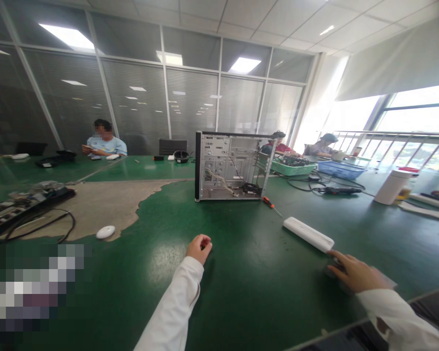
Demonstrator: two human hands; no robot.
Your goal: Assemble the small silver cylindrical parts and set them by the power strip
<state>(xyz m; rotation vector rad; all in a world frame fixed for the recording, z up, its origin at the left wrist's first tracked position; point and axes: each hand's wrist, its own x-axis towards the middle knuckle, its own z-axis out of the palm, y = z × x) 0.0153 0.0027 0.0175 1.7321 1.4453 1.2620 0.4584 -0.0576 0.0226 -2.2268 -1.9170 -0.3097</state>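
Observation:
My left hand [199,248] rests on the green table [237,292] with its fingers curled in, and no object shows in it. To the right, my right hand [362,274] is low over the table, its index fingertip near the end of a long white case [309,233]. Its other fingers bend around something blurred and partly see-through that I cannot make out. Beyond my hands stands an open computer case [236,165], showing its bare metal inside, loose cables and a black fan [250,188]. A screwdriver [268,202] with an orange and black handle lies by its lower right corner.
At left are a circuit assembly [25,202], a black cable and a round white object [106,232]. A green basket [294,168], a blue basket [340,169] and a white bottle [392,186] stand at right. Several people sit around the table.

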